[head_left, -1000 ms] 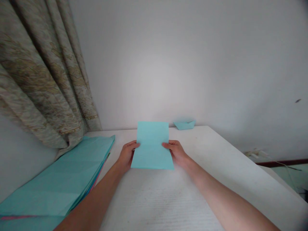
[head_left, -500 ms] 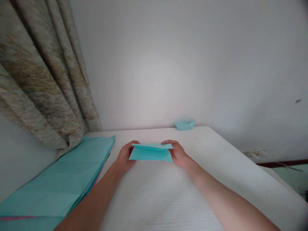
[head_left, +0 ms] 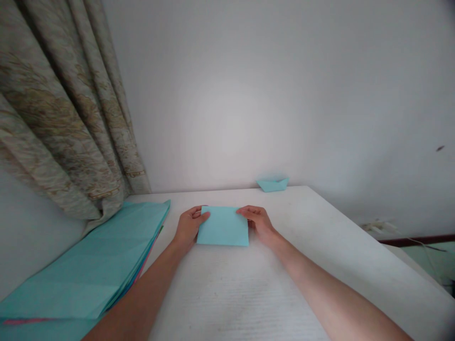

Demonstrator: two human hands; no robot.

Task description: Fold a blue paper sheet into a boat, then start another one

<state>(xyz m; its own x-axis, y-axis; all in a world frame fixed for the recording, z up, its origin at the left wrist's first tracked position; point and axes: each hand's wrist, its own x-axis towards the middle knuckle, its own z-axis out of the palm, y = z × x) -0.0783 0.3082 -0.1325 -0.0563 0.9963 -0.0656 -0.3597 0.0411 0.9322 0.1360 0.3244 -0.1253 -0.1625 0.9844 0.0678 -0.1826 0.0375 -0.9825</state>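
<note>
A light blue sheet of paper [head_left: 223, 226], folded in half, lies on the white table [head_left: 249, 289] in front of me. My left hand [head_left: 188, 226] pinches its left edge near the top corner. My right hand [head_left: 259, 221] pinches its right edge near the top corner. Both hands rest on the table on either side of the sheet.
A stack of large light blue sheets [head_left: 88, 265], with pink and green edges showing beneath, lies at the left of the table. A small folded blue paper boat [head_left: 272, 184] sits at the back by the wall. A patterned curtain [head_left: 64, 113] hangs at the left.
The sheet stood upright and unfolded a second ago. Its top half came down toward me, and now it lies folded in half, flat on the table, with both hands still on its edges.
</note>
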